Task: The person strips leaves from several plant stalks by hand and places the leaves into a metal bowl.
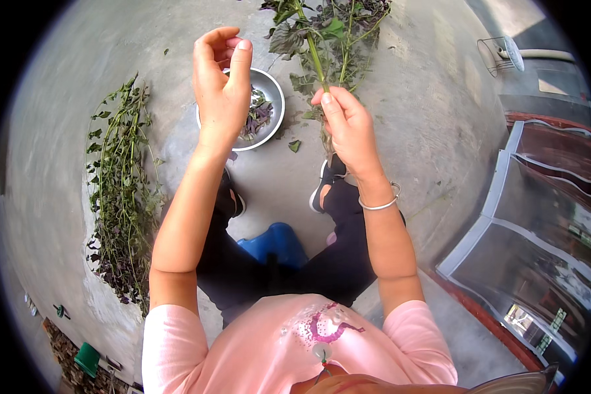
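Note:
A green plant stem (pixel 315 56) with dark green and purplish leaves is pinched between the thumb and fingers of my right hand (pixel 344 123). More leafy stems (pixel 349 44) lie on the floor behind it. My left hand (pixel 221 79) is raised over a round metal bowl (pixel 279 106), its fingers loosely curled and apart from the thumb, with nothing seen in it. Inside the bowl are torn green and purple leaves (pixel 260 115). The left hand and forearm hide part of the bowl.
A long heap of leafy stems (pixel 123 187) lies on the concrete floor at the left. Between my legs is a blue plastic stool (pixel 276 244). Glazed metal-framed doors (pixel 492 207) stand at the right. A green container (pixel 87 359) sits far lower left, and a loose leaf (pixel 294 146) lies near the bowl.

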Demonstrator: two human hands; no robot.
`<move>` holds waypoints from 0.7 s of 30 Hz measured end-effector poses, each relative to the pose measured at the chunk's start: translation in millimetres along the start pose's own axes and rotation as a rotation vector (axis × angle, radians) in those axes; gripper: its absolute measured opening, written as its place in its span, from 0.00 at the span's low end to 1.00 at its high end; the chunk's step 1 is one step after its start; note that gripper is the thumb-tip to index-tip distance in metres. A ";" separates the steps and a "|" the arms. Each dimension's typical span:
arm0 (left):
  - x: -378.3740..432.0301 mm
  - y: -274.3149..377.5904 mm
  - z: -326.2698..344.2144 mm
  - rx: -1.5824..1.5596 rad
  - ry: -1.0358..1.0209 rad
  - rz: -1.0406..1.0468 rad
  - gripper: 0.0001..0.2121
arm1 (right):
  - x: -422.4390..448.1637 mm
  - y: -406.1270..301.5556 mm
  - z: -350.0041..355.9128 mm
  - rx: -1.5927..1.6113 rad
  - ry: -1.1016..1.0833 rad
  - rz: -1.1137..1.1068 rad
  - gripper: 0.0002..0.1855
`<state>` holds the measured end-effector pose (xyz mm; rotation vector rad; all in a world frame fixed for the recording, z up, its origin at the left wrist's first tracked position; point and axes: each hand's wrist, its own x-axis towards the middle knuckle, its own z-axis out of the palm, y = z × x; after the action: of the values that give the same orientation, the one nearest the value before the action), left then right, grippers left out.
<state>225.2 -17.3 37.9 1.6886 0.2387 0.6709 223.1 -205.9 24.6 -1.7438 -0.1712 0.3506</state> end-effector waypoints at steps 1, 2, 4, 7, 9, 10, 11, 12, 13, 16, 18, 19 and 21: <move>-3.4 5.0 3.0 0.087 -0.102 0.136 0.09 | 1.8 3.5 -1.1 -0.123 0.114 -0.090 0.09; -6.8 8.1 11.6 0.158 -0.131 0.307 0.09 | 2.9 4.9 -2.9 -0.194 0.176 -0.169 0.08; -11.1 12.4 13.6 0.554 -0.234 0.688 0.16 | 5.2 8.5 -2.0 -0.192 0.223 -0.216 0.08; -15.0 1.7 28.4 0.779 -0.205 0.950 0.20 | 4.7 11.0 -1.3 -0.154 0.282 -0.232 0.08; -15.1 -5.1 32.8 0.806 -0.175 0.956 0.20 | 3.1 12.9 -3.8 -0.121 0.300 -0.201 0.08; -14.7 -5.5 33.5 0.827 -0.156 0.957 0.18 | 1.9 15.5 -8.9 -0.168 0.282 -0.181 0.08; -14.8 -5.5 34.0 0.848 -0.137 0.957 0.16 | 0.9 16.6 -12.9 -0.216 0.263 -0.162 0.09; -15.7 -4.5 33.1 0.847 -0.138 0.955 0.16 | -1.7 14.2 -13.9 -0.217 0.263 -0.160 0.09; -16.6 -2.4 31.9 0.814 -0.126 0.974 0.13 | -5.1 9.2 -14.7 -0.056 0.197 -0.022 0.09; -18.2 -4.1 32.7 0.782 -0.156 0.969 0.09 | -8.5 -2.4 -14.1 0.204 0.123 0.128 0.10; -18.1 -6.0 36.0 0.745 -0.212 0.935 0.07 | -9.0 -3.0 -12.3 0.302 0.120 0.141 0.10; -20.0 -5.2 37.8 0.742 -0.214 0.934 0.07 | -7.5 -2.0 -10.2 0.387 0.154 0.138 0.10; -25.0 -3.3 39.8 0.754 -0.218 0.948 0.03 | -7.6 -2.9 -11.7 0.472 0.188 0.137 0.09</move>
<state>227.5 -62.1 23.8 2.5948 -0.5850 1.1593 220.0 -218.6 30.5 -1.3132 0.1579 0.2956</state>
